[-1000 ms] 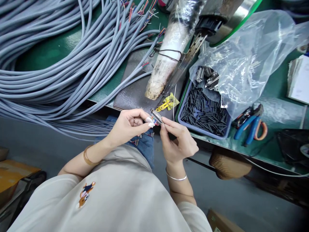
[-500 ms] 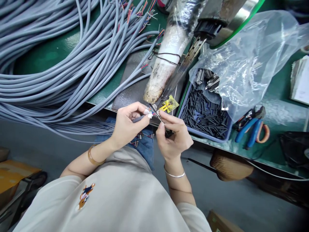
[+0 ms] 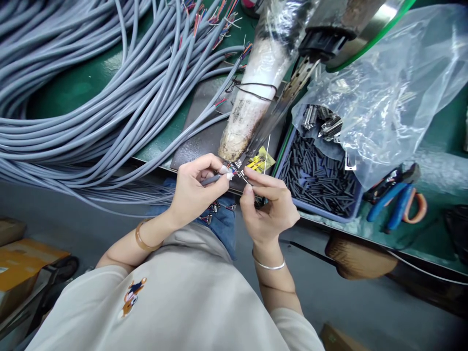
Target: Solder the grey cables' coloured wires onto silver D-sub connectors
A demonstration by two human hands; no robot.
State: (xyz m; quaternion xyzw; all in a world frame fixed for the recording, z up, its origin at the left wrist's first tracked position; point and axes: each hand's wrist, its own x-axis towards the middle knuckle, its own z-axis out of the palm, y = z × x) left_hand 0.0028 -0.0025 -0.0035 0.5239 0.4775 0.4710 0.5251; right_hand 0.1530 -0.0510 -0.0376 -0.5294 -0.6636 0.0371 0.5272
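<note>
My left hand (image 3: pixel 193 190) is closed in a pinch on the end of a grey cable (image 3: pixel 209 181), white wrapping on its thumb and finger tips. Coloured wires from that cable meet a small metal pin connector (image 3: pixel 238 167) just beyond the fingertips. My right hand (image 3: pixel 271 207) pinches a thin silvery wire (image 3: pixel 245 180) between thumb and fingers, its forefinger stretched close to the connector. Above both hands, a soldering iron (image 3: pixel 292 90) with a perforated metal sleeve slants down toward the connector; its tip is hard to make out.
Grey cables (image 3: pixel 109 126) fill the left of the bench. A white wrapped tube (image 3: pixel 252 83) stands beside the iron. At right are a blue bin (image 3: pixel 318 212) of short black tubes, a clear plastic bag (image 3: pixel 398 87) and blue-handled pliers (image 3: pixel 387 200). Several connectors (image 3: pixel 214 208) lie on my lap.
The view has shifted slightly, so the bench items at right appear farther right. My right hand sits a little farther right and lower; both hands keep their pinches.
</note>
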